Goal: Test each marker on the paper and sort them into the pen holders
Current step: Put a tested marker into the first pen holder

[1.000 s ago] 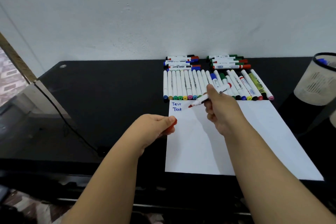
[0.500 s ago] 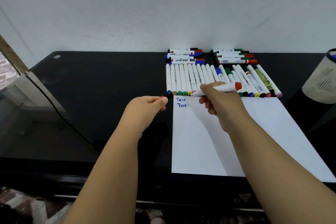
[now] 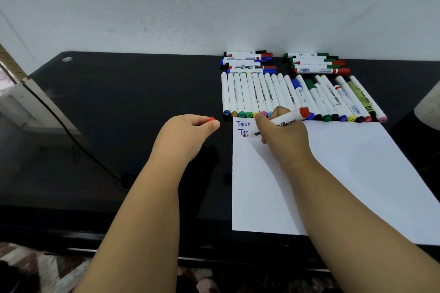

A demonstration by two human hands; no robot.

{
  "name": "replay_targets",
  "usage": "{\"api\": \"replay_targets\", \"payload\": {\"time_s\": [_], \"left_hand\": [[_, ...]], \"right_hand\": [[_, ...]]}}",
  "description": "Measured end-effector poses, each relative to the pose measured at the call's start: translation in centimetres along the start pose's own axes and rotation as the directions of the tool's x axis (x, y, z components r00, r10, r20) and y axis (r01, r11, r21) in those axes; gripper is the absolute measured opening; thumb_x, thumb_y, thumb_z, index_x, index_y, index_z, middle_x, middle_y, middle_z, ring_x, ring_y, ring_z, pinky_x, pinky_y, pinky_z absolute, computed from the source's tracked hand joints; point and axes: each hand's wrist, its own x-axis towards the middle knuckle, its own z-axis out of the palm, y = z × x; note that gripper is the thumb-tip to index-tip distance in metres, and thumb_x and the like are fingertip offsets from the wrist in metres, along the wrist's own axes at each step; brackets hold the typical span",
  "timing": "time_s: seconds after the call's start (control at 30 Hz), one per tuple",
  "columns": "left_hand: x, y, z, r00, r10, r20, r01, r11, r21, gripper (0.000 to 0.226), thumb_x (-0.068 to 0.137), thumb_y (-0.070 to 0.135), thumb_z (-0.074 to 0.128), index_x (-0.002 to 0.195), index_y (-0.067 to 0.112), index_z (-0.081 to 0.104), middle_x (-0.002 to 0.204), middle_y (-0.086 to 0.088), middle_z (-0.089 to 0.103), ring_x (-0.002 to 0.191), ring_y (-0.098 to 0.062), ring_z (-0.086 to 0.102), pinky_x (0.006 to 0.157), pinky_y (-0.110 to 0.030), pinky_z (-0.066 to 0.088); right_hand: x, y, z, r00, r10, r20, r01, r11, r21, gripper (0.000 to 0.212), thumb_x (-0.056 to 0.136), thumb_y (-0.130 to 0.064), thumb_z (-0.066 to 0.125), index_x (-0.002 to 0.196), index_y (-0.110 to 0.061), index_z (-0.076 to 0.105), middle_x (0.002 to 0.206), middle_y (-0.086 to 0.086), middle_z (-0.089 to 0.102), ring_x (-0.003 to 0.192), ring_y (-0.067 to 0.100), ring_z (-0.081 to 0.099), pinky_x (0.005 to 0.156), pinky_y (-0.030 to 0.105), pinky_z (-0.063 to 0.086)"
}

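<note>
While the view runs from the left edge, a black cable [image 3: 78, 147] is seen trailing down across the dark table [image 3: 123, 107], and a small round hole [image 3: 67, 59] is noted near the table's far left corner. The left hand [image 3: 184, 137] is held above the table just left of the paper [image 3: 333, 178], its fingers curled around a red cap [image 3: 211, 119] that is pinched against the thumb. On the paper's top left corner two blue words [image 3: 243, 123] reading "Test" are written, the lower one partly covered. The right hand [image 3: 284, 139] is rested on the paper and is closed around a red marker [image 3: 283, 122], which is held tilted, its red end up to the right and its tip touching the paper beside the lower word. Beyond the paper's far edge a row of markers [image 3: 297, 97] is laid side by side, coloured ends toward the paper and just touching its edge. Behind that row, against the wall [image 3: 214, 7], two stacks are laid crosswise: a left stack [image 3: 247, 63] with black, red and blue caps and a right stack [image 3: 314, 63] with green and red caps. At the right edge part of a pale holder [image 3: 428, 109] is seen; its contents cannot be told.
</note>
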Motion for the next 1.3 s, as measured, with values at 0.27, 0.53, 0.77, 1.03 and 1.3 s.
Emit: {"api": "replay_targets", "payload": {"time_s": [0.27,0.53,0.77,1.03,1.3], "left_hand": [[0.03,0.14,0.35,1.0,0.011,0.008,-0.012,1.0,0.005,0.029,0.09,0.043,0.055,0.116,0.033,0.062,0.1,0.012,0.06,0.074,-0.003,0.048,0.057,-0.019,0.035],[0.07,0.33,0.54,1.0,0.009,0.023,-0.009,1.0,0.017,0.03,0.09,0.043,0.054,0.117,0.033,0.061,0.099,0.011,0.059,0.072,-0.004,0.047,0.059,-0.022,0.036],[0.21,0.14,0.71,1.0,0.011,0.014,-0.011,1.0,0.005,0.027,0.09,0.044,0.055,0.114,0.034,0.062,0.08,0.018,0.053,0.068,-0.003,0.047,0.053,-0.02,0.033],[0.03,0.0,0.71,1.0,0.025,0.007,-0.025,1.0,-0.001,0.026,0.09,0.043,0.055,0.112,0.033,0.064,0.083,0.017,0.056,0.07,-0.002,0.047,0.053,-0.019,0.032],[0.0,0.23,0.81,1.0,0.02,0.014,-0.02,1.0,0.021,0.028,0.09,0.044,0.055,0.115,0.033,0.062,0.086,0.016,0.055,0.07,-0.003,0.046,0.054,-0.019,0.032]], "right_hand": [[-0.12,0.07,0.36,0.996,-0.076,0.038,0.079,0.993,-0.088,0.03,0.087,-0.026,0.063,0.065,-0.016,0.045,0.065,0.004,0.059,0.054,0.002,0.051,0.045,0.007,0.036],[0.1,0.2,0.24,0.997,-0.083,0.008,0.083,0.993,-0.078,0.031,0.088,-0.017,0.06,0.063,-0.016,0.041,0.065,0.006,0.051,0.057,0.012,0.046,0.043,0.009,0.032],[0.0,0.26,0.21,0.996,-0.069,0.052,0.073,0.994,-0.083,0.032,0.086,-0.015,0.059,0.061,-0.016,0.039,0.06,0.004,0.048,0.051,0.009,0.042,0.043,0.011,0.031],[0.06,0.37,0.17,0.997,-0.078,0.006,0.078,0.995,-0.068,0.036,0.086,-0.012,0.058,0.059,-0.017,0.034,0.054,-0.003,0.038,0.039,0.001,0.037,0.039,0.009,0.026],[-0.01,0.33,0.09,0.996,-0.085,0.014,0.086,0.993,-0.078,0.037,0.085,-0.009,0.056,0.059,-0.016,0.032,0.054,-0.003,0.036,0.04,0.001,0.036,0.039,0.01,0.026]]}}
